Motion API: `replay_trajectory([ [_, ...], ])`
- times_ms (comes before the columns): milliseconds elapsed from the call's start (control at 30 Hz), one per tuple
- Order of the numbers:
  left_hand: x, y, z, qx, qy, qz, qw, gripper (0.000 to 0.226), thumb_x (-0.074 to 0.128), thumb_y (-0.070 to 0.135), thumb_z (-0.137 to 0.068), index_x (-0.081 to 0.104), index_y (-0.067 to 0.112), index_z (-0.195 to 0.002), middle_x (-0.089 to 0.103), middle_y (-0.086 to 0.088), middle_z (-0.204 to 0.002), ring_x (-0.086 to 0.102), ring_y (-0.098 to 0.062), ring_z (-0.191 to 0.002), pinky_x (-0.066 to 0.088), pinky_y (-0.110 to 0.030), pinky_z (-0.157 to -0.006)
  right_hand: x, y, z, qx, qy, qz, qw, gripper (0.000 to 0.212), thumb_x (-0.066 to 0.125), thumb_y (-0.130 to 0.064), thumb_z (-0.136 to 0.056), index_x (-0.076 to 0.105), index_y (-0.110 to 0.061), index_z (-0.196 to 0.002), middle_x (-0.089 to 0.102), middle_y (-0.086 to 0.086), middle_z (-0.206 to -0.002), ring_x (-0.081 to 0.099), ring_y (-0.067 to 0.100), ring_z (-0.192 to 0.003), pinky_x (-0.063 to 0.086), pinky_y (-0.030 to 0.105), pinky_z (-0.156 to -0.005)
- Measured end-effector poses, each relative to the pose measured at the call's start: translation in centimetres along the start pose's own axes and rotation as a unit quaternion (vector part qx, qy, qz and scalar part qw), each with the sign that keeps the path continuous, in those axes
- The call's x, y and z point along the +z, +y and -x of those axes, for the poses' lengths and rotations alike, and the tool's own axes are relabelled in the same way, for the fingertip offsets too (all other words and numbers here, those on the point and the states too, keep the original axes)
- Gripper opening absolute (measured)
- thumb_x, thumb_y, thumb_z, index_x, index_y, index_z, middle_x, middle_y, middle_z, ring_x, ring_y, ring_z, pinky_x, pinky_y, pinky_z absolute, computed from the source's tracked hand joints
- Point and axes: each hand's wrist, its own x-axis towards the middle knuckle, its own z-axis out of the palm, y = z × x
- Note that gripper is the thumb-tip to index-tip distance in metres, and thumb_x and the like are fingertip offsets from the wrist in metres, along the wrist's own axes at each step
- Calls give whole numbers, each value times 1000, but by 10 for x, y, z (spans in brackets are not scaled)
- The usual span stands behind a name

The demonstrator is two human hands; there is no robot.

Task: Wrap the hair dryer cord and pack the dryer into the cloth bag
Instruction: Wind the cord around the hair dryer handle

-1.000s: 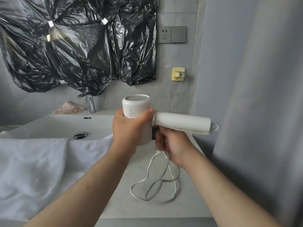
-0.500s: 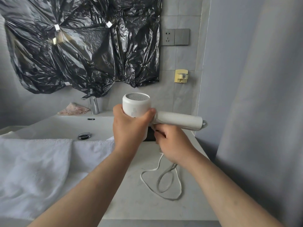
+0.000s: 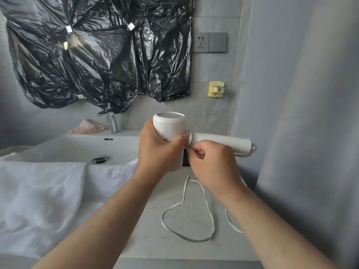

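My left hand (image 3: 159, 150): wrapped around the barrel of the hair dryer (image 3: 171, 131), thumb across its front, holding it up above the counter (image 3: 147, 235) with the mesh end facing upward
My right hand (image 3: 211, 164): fingers pinched together at the joint where the handle (image 3: 219, 141) meets the barrel, gripping the cord (image 3: 186, 204) there; the exact pinch point is hidden behind my knuckles
Hair dryer: white, in the air in front of me, handle sticking out sideways to my right, with a small loop at its far end
Cord: white, dropping from under my right hand and lying in loose loops on the grey counter, one part passing behind my right forearm
Sink (image 3: 77, 148): white basin to the left of the dryer, drain plug visible, chrome tap (image 3: 111, 123) behind it
Towel (image 3: 40, 200): white, draped over the near edge of the sink, left of my left forearm
Wall: black plastic sheeting (image 3: 97, 55) taped up above the tap, a grey socket (image 3: 201, 42) and a yellow hook (image 3: 216, 89) to its right
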Motion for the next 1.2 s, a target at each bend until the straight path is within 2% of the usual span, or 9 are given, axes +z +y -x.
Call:
replay_trajectory([
  [100,-3,0,-2,13,-4,-22,1000,49,78,46,-54,58,27,-95,66,1,-94,65,-25,-95,57,-44,-74,-3,3,-4,27,2,-50,998,15,70,-21,-79,57,-19,-73,60,-3,-50,53,22,-50,47,37,-49],
  [167,-5,1,2,14,4,-16,1000,56,82,41,-56,52,29,-102,61,8,-100,62,-14,-98,54,-33,-75,-1,2,-7,40,-20,-56,997,26,70,-26,-79,45,-26,-85,53,-6,-45,47,16,-46,43,36,-48],
  [267,-6,3,10,33,-4,-29,999,62,85,35,-62,44,34,-108,55,21,-98,55,8,-91,43,-15,-69,-2,1,-8,21,-53,0,998,25,62,-31,-83,53,-29,-106,49,-6,-48,51,18,-54,47,37,-53],
  [433,-8,3,12,56,-21,-46,997,65,84,35,-61,41,36,-109,55,21,-100,56,5,-92,46,-19,-72,-12,3,-11,-29,-101,70,992,12,56,-31,-86,59,-22,-94,42,0,-49,44,26,-59,49,41,-59],
  [600,-18,0,11,85,-93,-43,991,63,72,33,-62,38,35,-115,52,18,-105,54,3,-93,41,-6,-71,-23,9,-11,51,-139,5,989,20,67,-34,-84,64,-29,-104,64,-4,-60,58,14,-62,40,20,-53],
  [800,-26,-2,16,100,-142,-11,985,56,73,31,-68,47,25,-118,61,12,-100,61,-7,-89,55,-32,-74,-23,18,-12,68,-167,-76,981,30,66,-19,-85,71,-31,-112,68,-9,-57,64,21,-62,54,32,-67],
  [933,-22,-3,17,160,-143,-61,975,62,72,26,-70,41,21,-124,56,9,-106,57,-13,-93,49,-30,-78,-17,22,-9,73,-161,-65,982,27,61,-39,-79,61,-54,-102,64,18,-66,45,17,-57,53,38,-61],
  [1067,-23,-3,17,137,-154,-110,972,77,69,34,-65,39,18,-134,54,7,-113,54,-13,-98,43,-25,-81,-20,19,-7,61,-218,-31,974,22,64,-31,-82,69,-12,-92,63,16,-65,46,19,-53,49,36,-56],
  [1200,-29,-3,14,116,-155,-125,973,67,67,44,-59,42,32,-120,58,15,-100,57,-13,-91,51,-37,-79,-35,11,-17,38,-305,22,951,19,66,-24,-82,68,-24,-101,68,-1,-67,55,9,-57,48,30,-60],
])
